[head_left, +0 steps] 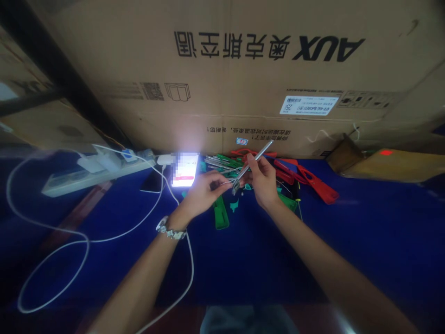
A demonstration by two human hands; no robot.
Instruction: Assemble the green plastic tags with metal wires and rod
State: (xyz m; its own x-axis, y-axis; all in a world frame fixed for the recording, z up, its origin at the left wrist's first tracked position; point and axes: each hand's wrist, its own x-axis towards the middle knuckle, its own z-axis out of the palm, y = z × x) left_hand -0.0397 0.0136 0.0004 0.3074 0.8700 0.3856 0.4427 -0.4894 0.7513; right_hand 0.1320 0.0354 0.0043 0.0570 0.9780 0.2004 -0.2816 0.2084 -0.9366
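A slim silver metal rod (255, 158) slants up to the right, pinched in my right hand (262, 178). At its lower end, a small dark piece (235, 187) with a shiny face hangs between my hands; I cannot make out its kind. My left hand (206, 191) is closed, thumb and fingertips gripping a thin pale wire (226, 182) close to that end. Behind my fingers lies a pile of silver rods (220, 162) with green and red plastic parts. A green plastic handle (221, 213) lies just below my left fingertips, beside a small teal piece (234, 205).
Red plastic handles (318, 185) lie right of the pile. To the left are a lit phone (184, 170), a white power strip (97, 176) and a looping white cable (86, 241) on the blue tabletop (250, 264). A large cardboard box (222, 102) walls off the back.
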